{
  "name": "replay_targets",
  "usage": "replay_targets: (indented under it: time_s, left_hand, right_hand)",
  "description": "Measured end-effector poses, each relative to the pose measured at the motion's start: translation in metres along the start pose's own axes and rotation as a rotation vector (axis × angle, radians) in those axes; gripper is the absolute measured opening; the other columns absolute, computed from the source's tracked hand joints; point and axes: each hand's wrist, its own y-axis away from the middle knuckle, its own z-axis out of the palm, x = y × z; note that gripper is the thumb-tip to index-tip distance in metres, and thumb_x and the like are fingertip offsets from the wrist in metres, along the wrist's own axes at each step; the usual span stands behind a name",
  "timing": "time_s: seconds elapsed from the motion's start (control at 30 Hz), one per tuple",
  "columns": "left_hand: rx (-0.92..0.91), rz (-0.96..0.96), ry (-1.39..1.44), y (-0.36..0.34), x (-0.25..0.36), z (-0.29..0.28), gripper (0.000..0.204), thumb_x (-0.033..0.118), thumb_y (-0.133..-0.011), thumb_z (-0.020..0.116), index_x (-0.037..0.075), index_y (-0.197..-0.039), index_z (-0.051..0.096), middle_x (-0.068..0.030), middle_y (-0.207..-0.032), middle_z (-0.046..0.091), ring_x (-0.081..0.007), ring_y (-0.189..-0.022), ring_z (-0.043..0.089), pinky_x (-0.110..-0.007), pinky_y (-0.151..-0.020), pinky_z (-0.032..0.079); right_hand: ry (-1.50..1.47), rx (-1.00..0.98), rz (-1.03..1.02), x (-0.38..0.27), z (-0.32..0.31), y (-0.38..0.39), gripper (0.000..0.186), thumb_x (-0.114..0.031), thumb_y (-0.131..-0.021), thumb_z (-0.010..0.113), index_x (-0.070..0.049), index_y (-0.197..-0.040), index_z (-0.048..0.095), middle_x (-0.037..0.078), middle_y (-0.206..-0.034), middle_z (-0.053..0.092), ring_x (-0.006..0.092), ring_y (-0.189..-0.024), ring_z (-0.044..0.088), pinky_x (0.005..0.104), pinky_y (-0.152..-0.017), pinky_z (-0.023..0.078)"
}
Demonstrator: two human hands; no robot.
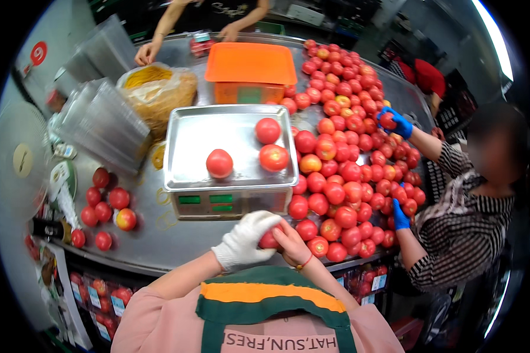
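In front of the weighing scale, a tomato [269, 240] is held between my two hands. My left hand [247, 240], in a white knit glove, is closed around its left side. My bare right hand [291, 243], with a red string at the wrist, grips it from the right; the palm sides are hidden. Just beyond, the scale's metal tray [185, 135] carries three tomatoes, one of them the tomato [219, 163] nearest the middle. To the right spreads a large heap of tomatoes [335, 191], reaching close to my right hand.
Several loose tomatoes [103, 210] lie at the left. Stacked clear plastic boxes [103, 120], a bag of yellow bands [159, 97] and an orange-lidded box [250, 63] stand behind. A co-worker's blue-gloved hand [396, 122] holds a tomato at right; another person's hand [147, 54] is at the far side.
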Motion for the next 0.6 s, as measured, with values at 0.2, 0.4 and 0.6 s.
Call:
replay_targets:
  time_s: [0.2,0.4,0.6]
  left_hand:
    - [0.438,-0.512,0.849,-0.035,-0.035,-0.066,0.063,0.015,-0.072,0.064,-0.001,-0.129,0.042,-0.0131,-0.12,0.05,-0.0205,-0.109,0.051,-0.032,-0.095,0.041]
    - [0.585,-0.446,-0.233,-0.073,-0.094,-0.151,0.063,0.018,-0.075,0.064,-0.001,-0.13,0.041,-0.0166,-0.123,0.05,-0.0246,-0.113,0.05,-0.033,-0.098,0.039]
    - [0.367,-0.323,-0.459,-0.063,-0.128,-0.143,0.055,0.018,-0.073,0.066,0.006,-0.125,0.051,-0.0182,-0.123,0.049,-0.0304,-0.116,0.048,-0.036,-0.101,0.036]
  right_hand:
    - [0.28,0.05,-0.216,-0.05,-0.008,-0.004,0.034,-0.018,-0.093,0.052,-0.004,-0.124,0.049,0.01,-0.103,0.06,0.0191,-0.091,0.06,0.0301,-0.075,0.05]
    - [1.256,0.809,-0.858,-0.104,-0.077,0.001,0.019,-0.01,-0.079,0.062,-0.001,-0.096,0.061,0.016,-0.095,0.06,0.0329,-0.093,0.057,0.0387,-0.084,0.045]
    - [1.424,0.953,-0.45,-0.117,-0.15,0.01,0.043,-0.021,-0.076,0.066,-0.003,-0.113,0.056,0.021,-0.112,0.055,0.0373,-0.107,0.052,0.0422,-0.093,0.042]
